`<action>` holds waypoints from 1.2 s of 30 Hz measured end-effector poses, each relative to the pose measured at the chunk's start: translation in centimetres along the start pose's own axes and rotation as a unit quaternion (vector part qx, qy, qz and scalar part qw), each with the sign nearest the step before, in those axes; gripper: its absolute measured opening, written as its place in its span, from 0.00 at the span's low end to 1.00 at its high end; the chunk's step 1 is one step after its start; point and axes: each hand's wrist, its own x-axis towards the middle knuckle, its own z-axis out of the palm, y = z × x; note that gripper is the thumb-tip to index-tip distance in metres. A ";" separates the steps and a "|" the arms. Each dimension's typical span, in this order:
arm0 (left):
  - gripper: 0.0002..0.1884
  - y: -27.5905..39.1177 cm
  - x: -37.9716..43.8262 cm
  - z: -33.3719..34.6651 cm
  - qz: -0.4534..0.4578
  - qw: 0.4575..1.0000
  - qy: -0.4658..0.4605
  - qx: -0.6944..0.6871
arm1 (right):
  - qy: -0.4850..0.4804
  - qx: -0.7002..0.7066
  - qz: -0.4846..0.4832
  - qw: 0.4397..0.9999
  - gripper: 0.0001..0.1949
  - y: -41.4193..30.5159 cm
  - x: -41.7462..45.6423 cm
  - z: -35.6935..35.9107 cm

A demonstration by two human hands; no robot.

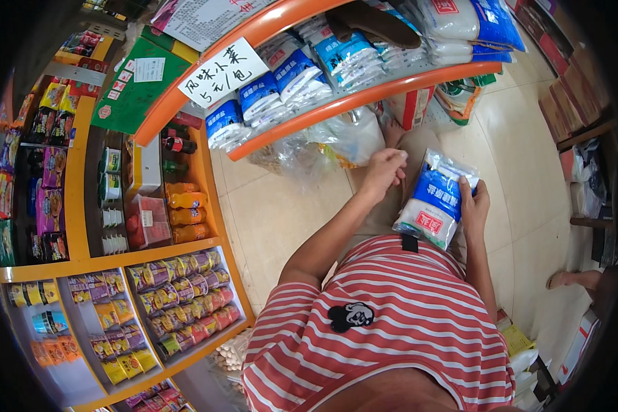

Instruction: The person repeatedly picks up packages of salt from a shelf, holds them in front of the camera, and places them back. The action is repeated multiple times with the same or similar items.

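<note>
My right hand [475, 205] grips a blue and white plastic bag of salt [435, 198] by its side, thumb on the front face. The bag lies tilted in front of my waist and bears writing. My left hand [386, 172] is apart from it, a little to the left, with its fingers curled in; whether something small sits between them cannot be made out. Beyond my hands, similar salt bags [293, 72] lie in stacks on a grey shelf with an orange edge [371, 105].
A brown dark object [378, 26] lies over the stacked bags. Clear plastic bags [335, 136] sit on the tiled floor under the shelf. Orange-framed shelves [185, 304] with cup noodles and bottles stand left. Cardboard boxes [571, 92] line the right, where another person's leg [577, 279] shows.
</note>
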 end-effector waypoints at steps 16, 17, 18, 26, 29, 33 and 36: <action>0.06 7.0 5.3 -16.5 0.117 0.882 0.334 -0.312 | 0.099 -0.035 -0.080 0.991 0.19 -0.5 -0.5 -1.0; 0.06 7.1 5.9 -16.9 0.111 0.877 0.341 -0.320 | 0.106 -0.007 -0.103 0.989 0.19 -0.8 -0.3 -1.3; 0.07 8.1 5.4 -16.2 0.112 0.871 0.367 -0.308 | 0.112 0.024 -0.123 0.986 0.19 -1.0 -0.5 -1.1; 0.08 10.1 7.9 -16.6 0.052 0.858 0.385 -0.336 | 0.071 0.133 -0.168 0.974 0.19 -2.5 -1.3 -1.0; 0.09 10.0 7.7 -15.5 0.053 0.845 0.401 -0.349 | 0.064 0.152 -0.184 0.969 0.19 -1.3 -1.2 -0.9; 0.10 8.9 8.9 -16.8 0.036 0.859 0.369 -0.354 | 0.038 0.167 -0.157 0.973 0.19 -1.5 -1.4 -1.1; 0.10 8.7 9.9 -17.4 0.049 0.863 0.341 -0.369 | 0.040 0.173 -0.160 0.971 0.18 -1.6 -1.4 -1.2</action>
